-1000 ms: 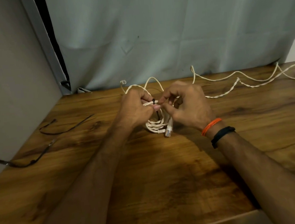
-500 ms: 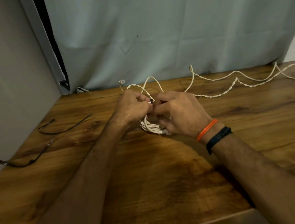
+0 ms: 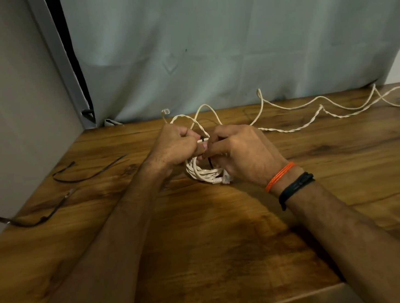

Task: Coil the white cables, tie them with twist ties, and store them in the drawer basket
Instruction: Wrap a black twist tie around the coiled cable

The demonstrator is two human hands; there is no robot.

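The coiled white cable (image 3: 201, 171) sits mid-table, its plug end (image 3: 225, 179) on the near side. A black twist tie (image 3: 209, 161) crosses the coil's top, and I pinch it there: my left hand (image 3: 173, 147) closed on the coil and tie, my right hand (image 3: 238, 152) closed on the tie's other end. If either pinch slackens, I think the loops will spring apart. A loose cable (image 3: 310, 111) trails far right and could snag. Spare ties (image 3: 86, 173) lie left on the table (image 3: 225, 245). No drawer basket shows.
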